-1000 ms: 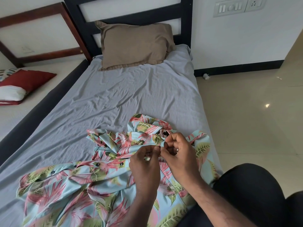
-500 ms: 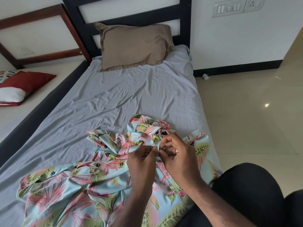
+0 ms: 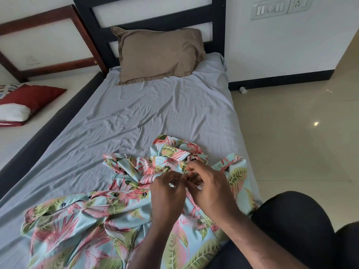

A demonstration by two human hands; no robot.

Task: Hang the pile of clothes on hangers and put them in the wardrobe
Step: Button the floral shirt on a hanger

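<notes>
head view: floral shirt (image 3: 93, 226) lies crumpled on the grey bedsheet (image 3: 155, 113) at the near end of the bed, its row of dark buttons just left of the fingers. left hand (image 3: 168, 193) and right hand (image 3: 208, 188) meet over the shirt's upper front, fingertips of both curled and pinching a bit of its fabric between them. brown pillow (image 3: 157, 53) rests well beyond the fingers, against the black headboard (image 3: 217, 26). red cushion (image 3: 33, 96) sits far off to their left.

Shirt (image 3: 93, 226) lies on the bed's (image 3: 136, 117) near end — pillow (image 3: 157, 53) at the far end.
</notes>
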